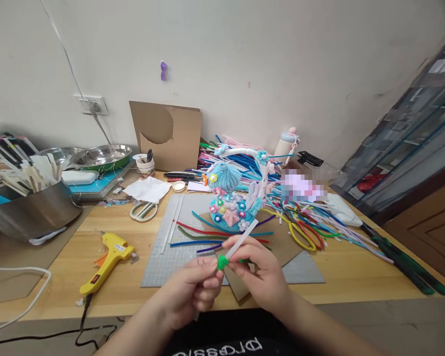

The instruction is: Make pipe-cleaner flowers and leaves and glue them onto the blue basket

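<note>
Between my hands is a flat white strip (244,237), tilted up to the right, with a green pipe cleaner (222,262) coiled around it. My left hand (196,287) is closed, thumb and fingers pinching the green coil. My right hand (261,272) is closed beside the strip, and a bit of green shows between its fingers; its exact hold is partly hidden. Just beyond stands a blue, pink and white pipe-cleaner decoration (230,217) with flowers, a starfish and a curved white stem. Loose coloured pipe cleaners (193,244) lie in front of it.
A yellow glue gun (111,257) lies at left, near scissors (144,211) and a metal bowl (55,212) of sticks. Under the work are a grey cutting mat (154,269) and cardboard (241,291). Many pipe cleaners (330,222) spread at right, beside dark green-black strips (400,262).
</note>
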The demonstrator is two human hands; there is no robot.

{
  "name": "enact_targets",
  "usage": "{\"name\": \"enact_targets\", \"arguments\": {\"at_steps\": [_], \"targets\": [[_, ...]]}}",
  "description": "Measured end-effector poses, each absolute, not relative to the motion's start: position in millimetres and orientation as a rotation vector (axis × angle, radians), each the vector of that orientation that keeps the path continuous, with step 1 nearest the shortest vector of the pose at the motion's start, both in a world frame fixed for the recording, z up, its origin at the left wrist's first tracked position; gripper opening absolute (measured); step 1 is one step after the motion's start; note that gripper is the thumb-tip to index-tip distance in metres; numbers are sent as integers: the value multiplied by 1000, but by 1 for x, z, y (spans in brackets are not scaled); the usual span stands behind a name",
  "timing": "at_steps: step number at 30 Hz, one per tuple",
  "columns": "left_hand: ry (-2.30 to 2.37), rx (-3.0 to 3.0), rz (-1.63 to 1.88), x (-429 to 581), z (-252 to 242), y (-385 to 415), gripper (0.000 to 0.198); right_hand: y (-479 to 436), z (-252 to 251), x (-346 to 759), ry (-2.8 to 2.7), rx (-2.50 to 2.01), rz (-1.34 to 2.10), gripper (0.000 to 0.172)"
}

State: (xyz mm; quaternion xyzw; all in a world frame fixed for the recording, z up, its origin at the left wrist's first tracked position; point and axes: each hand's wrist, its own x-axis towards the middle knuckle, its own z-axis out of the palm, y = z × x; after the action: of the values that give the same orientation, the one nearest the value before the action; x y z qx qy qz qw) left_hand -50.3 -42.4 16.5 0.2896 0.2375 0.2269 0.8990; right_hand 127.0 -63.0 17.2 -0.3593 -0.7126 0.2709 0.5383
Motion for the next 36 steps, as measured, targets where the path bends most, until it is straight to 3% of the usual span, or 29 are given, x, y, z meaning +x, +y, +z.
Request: {"name": "enact_targets", "arguments": {"at_steps": [5, 13, 21, 28, 36], "targets": [[365, 492, 302, -50, 12, -41, 23, -63, 15, 127, -1533, -860, 1015, 10], [735, 997, 793, -35, 18, -41, 31, -61, 16, 124, -1484, -1200, 1013, 13], [758, 932, 722, -42, 18, -35, 27, -53, 26, 136, -1695, -1116, 1143, 11], [564, 505, 679, -37, 23, -37, 25, -52, 18, 133, -1803, -747, 576, 17], [507, 482, 743, -26, 21, -40, 21, -61, 7, 123, -1706, -876, 297, 12]]}}
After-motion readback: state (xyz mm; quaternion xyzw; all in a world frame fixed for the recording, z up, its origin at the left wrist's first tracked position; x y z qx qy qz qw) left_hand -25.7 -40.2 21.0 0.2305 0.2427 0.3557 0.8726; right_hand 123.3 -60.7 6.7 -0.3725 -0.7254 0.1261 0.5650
